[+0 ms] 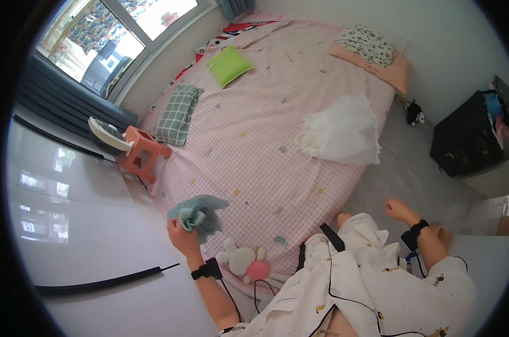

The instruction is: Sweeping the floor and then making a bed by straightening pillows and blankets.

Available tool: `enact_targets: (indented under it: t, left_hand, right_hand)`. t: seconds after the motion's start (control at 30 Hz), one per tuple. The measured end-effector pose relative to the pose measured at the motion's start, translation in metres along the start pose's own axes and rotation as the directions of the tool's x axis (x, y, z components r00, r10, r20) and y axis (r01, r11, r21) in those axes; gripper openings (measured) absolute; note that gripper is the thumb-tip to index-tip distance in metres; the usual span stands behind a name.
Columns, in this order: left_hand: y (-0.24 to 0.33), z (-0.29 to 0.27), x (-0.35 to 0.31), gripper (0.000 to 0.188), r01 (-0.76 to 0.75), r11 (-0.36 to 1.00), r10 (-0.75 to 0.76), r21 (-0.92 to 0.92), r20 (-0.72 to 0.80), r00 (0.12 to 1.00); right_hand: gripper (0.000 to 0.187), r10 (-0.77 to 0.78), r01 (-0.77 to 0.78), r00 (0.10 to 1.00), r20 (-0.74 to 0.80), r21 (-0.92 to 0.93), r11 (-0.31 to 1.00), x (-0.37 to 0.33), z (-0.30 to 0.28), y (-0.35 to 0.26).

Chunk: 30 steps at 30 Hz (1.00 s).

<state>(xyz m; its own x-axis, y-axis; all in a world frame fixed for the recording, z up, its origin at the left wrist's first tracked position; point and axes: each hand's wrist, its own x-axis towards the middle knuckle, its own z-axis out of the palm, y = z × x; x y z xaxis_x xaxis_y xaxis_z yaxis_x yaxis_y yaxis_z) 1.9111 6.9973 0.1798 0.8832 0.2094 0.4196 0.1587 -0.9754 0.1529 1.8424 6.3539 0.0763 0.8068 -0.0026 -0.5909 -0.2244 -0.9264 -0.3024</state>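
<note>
My left hand (182, 237) is closed around a bunched blue-green cloth (208, 216). Part of the cloth is folded like a bow by my fingers, and the thinner part spreads over the bed's near left edge. Close by, a plush rabbit (242, 262) with a pink body lies at the bed's near edge. Off the bed's right side, my right hand (401, 212) hangs over the floor with its fingers curled in and nothing visible in them. A white tulle skirt-like garment (344, 132) lies on the bed's right part, apart from both hands.
The bed (254, 151) has a pink patterned cover, with a green pillow (229, 66), a checked pillow (178, 115) and an orange pillow (397, 71). At left stand an orange stool (142, 150) and a fan (109, 136). A black cabinet (468, 135) stands at right.
</note>
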Motion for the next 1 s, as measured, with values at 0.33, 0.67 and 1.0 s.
enact_targets:
  t: [0.33,0.67,1.0]
  left_hand:
    - [0.124,0.101,-0.147,0.048,0.582,0.813,-0.202,-0.026,0.924,0.324]
    - [0.304,0.22,-0.205,0.043,0.581,0.807,-0.068,-0.107,0.96,0.272]
    - [0.472,0.306,-0.098,0.067,0.933,0.219,-0.103,0.284,0.958,-0.268]
  right_hand:
    - [0.03,-0.045,0.017,0.977,0.207,0.135,0.991,0.052,-0.028,0.124]
    - [0.024,0.111,-0.082,0.985,-0.133,0.21,0.974,0.126,-0.162,0.263]
    - [0.023,0.059,-0.067,0.997,0.04,0.246,0.967,0.155,-0.223,0.309]
